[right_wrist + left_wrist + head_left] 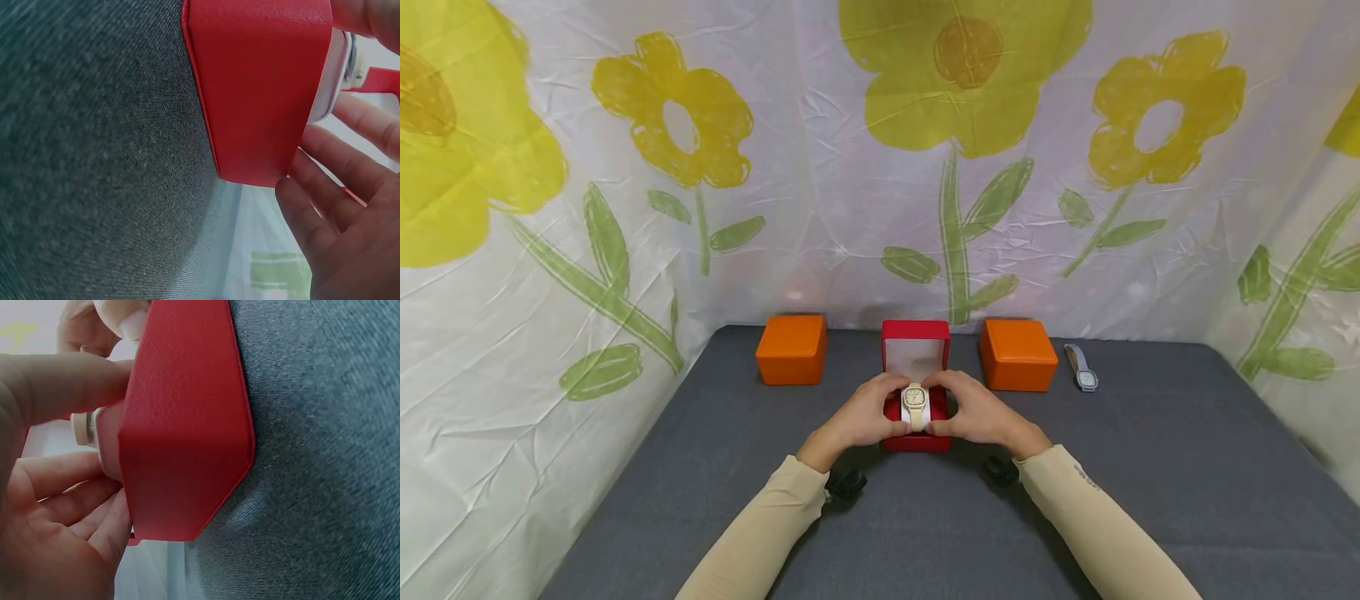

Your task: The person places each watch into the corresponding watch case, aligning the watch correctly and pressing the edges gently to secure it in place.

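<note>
And here we are at the middle of the table (865,550): the cream-strapped watch (915,397) sits face up on its white cushion (111,434), in the red box (916,444) with the lid (916,329) raised at the far side. Left hand (868,412) and right hand (973,408) flank it, each making a partly closed pinch, thumb near, forefinger far, with the cushion apparently between; how hard they squeeze, I can't tell. This looks a light load: cushion soft with some give, strap bendy, case hard and smooth, its glass the part to spare from scratches. Best hold, I'd say, is the cushion's two sides, fingertips off the dial. Now the views! Only the head camera gives us the dial, plus an orange box on each side and a second watch (1082,369) at far right. Over to the wrists, and there's what the head view hides: the cushion's edge standing proud of the box rim, the lower fingers fanned by the far corners.
</note>
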Motion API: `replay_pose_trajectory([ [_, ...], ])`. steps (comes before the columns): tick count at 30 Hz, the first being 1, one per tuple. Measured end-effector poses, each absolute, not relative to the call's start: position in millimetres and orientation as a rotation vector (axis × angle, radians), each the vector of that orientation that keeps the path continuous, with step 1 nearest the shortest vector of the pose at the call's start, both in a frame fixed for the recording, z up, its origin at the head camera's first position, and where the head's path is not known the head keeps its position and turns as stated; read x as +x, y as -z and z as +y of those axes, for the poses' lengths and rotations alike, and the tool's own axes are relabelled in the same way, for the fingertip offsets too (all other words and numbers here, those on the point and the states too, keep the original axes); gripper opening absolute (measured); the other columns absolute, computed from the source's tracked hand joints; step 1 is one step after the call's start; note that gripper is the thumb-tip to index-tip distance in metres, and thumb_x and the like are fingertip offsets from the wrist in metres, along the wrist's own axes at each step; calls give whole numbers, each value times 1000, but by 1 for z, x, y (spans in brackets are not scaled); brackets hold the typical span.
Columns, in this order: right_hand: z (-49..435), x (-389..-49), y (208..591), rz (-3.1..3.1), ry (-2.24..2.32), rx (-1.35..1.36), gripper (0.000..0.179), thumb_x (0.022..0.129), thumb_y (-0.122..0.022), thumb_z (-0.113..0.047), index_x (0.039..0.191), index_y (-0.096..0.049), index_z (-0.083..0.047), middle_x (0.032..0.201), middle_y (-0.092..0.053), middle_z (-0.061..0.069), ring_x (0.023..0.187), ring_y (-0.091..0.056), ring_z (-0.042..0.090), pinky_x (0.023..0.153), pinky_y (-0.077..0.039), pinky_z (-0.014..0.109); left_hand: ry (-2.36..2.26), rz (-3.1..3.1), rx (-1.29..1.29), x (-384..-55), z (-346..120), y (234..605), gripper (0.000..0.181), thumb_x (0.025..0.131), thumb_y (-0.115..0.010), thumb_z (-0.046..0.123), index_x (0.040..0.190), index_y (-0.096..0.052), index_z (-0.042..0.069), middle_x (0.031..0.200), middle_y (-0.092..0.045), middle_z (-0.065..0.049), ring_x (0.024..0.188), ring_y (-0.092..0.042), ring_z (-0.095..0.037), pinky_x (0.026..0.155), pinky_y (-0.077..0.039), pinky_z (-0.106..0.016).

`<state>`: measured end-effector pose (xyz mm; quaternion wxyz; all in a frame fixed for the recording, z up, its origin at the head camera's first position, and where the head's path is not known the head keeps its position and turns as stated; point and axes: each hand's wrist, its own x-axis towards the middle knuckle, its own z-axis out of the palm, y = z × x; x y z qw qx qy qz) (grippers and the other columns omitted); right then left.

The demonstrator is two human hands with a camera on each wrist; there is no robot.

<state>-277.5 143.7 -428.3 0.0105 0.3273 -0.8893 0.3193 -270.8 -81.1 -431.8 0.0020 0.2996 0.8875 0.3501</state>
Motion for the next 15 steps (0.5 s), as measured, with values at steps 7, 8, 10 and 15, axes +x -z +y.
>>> replay_pose_trajectory([
  [7,143,-276,429,-2794,-978,1012,48,74,-80,-27,116,-60,-16,113,-58,-1,99,-50,18,88,-45,39,-1086,2790,973,-269,-82,432,56,78,-78,16,128,-56,3,128,-54,-10,112,-51,-25,97,-43,-41],
  [8,143,-276,429,-2797,-975,1007,48,74,-80,-27,116,-60,-16,112,-58,-1,99,-50,18,87,-45,39,-1083,2796,978,-268,-82,432,56,78,-78,16,128,-56,3,128,-54,-10,112,-51,-24,97,-43,-42],
  [10,143,-275,429,-2801,-976,1004,46,74,-81,-27,115,-60,-16,111,-58,-1,99,-49,18,86,-45,39,-1083,2802,983,-268,-81,432,55,77,-79,15,127,-57,3,127,-55,-10,112,-51,-24,97,-43,-42],
  [15,143,-275,428,-2803,-985,1017,45,75,-81,-28,113,-61,-15,109,-58,-2,98,-48,17,86,-45,37,-1107,2792,970,-267,-79,432,54,76,-79,14,125,-59,3,125,-56,-10,112,-52,-28,97,-42,-44],
])
